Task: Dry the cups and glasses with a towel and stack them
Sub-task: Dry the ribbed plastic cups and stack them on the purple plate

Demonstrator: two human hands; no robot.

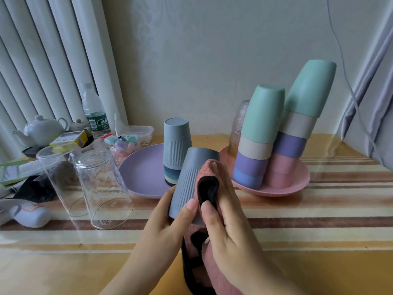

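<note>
Head view shows us both hands close together over the striped table (319, 209). Our left hand (170, 216) wraps its fingers round a grey cup (189, 179), which is upside down and tipped a little. Our right hand (221, 222) presses a pink towel (207, 169) with a black edge against the cup's side — the fingers curl over the cloth and hold it. Past the left hand sits a purple plate (140, 173) with a stack of cups (176, 145) on it. Left of that hand stand two clear glasses (102, 186), upside down. Past the right hand, a pink plate (293, 186) holds two tall, leaning cup towers (274, 133).
</note>
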